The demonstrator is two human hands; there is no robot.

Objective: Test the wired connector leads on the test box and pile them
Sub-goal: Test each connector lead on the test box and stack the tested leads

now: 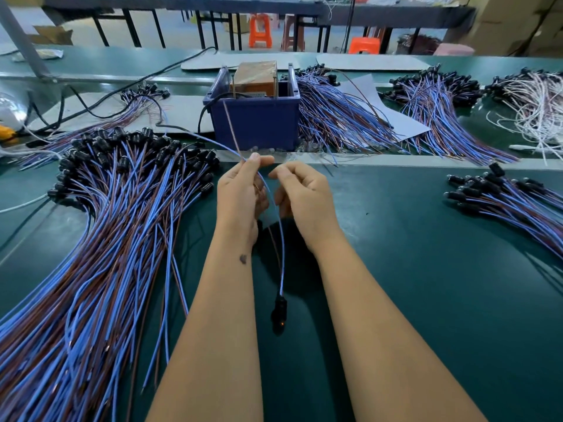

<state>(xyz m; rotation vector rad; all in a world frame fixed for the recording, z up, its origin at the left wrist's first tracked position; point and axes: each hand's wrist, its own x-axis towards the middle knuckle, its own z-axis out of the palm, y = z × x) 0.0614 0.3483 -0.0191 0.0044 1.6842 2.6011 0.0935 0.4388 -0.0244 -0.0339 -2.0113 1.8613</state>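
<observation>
Blue and brown, that's the wire pair on the lead in play: the thin blue-and-brown wired connector lead (281,260) hangs down between the two forearms, with its black plug end (279,312) dangling low over the dark green bench mat (426,284) and a tiny orange glow on it. The left hand (240,196) pinches the wires up near the top, thumb and fingertips curled together on them, and the loose ends run up and away from that hand toward the dark blue plastic test box (256,117) just beyond the fingertips. The right hand (304,193) sits right beside the left, fingers curled in; it looks like it's nipping the blue wire, but I honestly can't tell for sure.

Left of the left hand there's a huge fanned-out pile of blue-and-brown leads (100,239) with black plugs. Off to the right of the right hand, well apart, lies a smaller pile of the same leads (511,205). More bundles sit either side of the box further back.
</observation>
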